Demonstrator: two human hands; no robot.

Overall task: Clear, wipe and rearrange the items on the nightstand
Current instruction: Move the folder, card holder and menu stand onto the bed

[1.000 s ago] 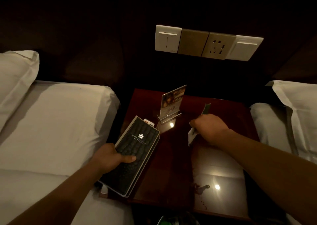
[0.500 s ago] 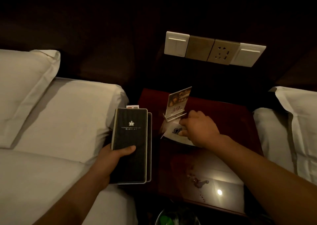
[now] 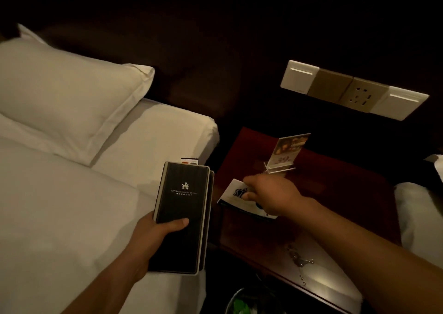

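Note:
A dark red glossy nightstand (image 3: pixel 340 193) stands between two beds. My left hand (image 3: pixel 153 237) grips a black hotel folder (image 3: pixel 182 208) with a crown logo, held over the left bed's edge; a small card (image 3: pixel 189 160) sticks out from its top. My right hand (image 3: pixel 273 193) pinches a white paper sleeve (image 3: pixel 233 191) with a dark logo, just above the nightstand's left part. Behind that hand an acrylic sign holder (image 3: pixel 287 150) with a printed card stands upright. A key (image 3: pixel 299 261) lies near the nightstand's front.
The left bed (image 3: pixel 72 205) has white sheets and a pillow (image 3: pixel 60 93). A second bed (image 3: pixel 419 213) borders the nightstand on the right. A switch and socket panel (image 3: pixel 354 90) is on the dark wall. A bin (image 3: pixel 244 301) with green contents sits below.
My left hand has lifted the black folder off the nightstand and carried it left over the bed. My right hand has picked up the white sleeve and brought it leftward. The view has turned left.

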